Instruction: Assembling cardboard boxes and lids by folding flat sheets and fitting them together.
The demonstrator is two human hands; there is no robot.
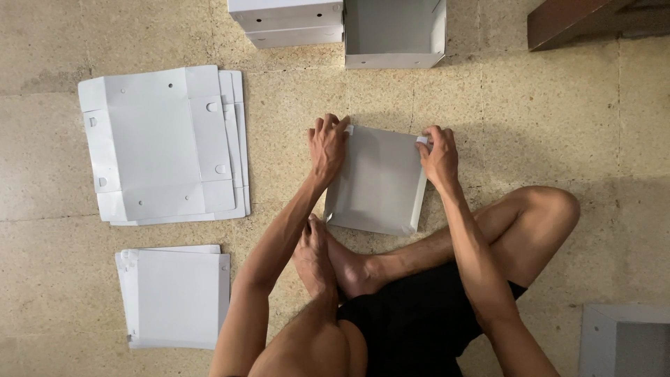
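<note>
Fingertips of both hands are hidden behind the far corner flaps of the half-folded white box [380, 180], and a grey panel [623, 340] at lower right is cut off by the frame. The box sits on the floor [530, 119] just beyond the crossed feet, long axis pointing away from the person; left hand [326, 148] clamped on its far-left corner, right hand [438, 155] pinching the far-right flap. Count: two stacks of flat sheets, upper [164, 145] and lower [176, 297], one open finished box [395, 35], two closed boxes stacked [286, 21].

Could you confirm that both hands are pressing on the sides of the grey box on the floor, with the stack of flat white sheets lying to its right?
Not quite: the head view shows the stack of flat sheets to the left of the box, not its right. The left hand and right hand do press its sides.
</note>
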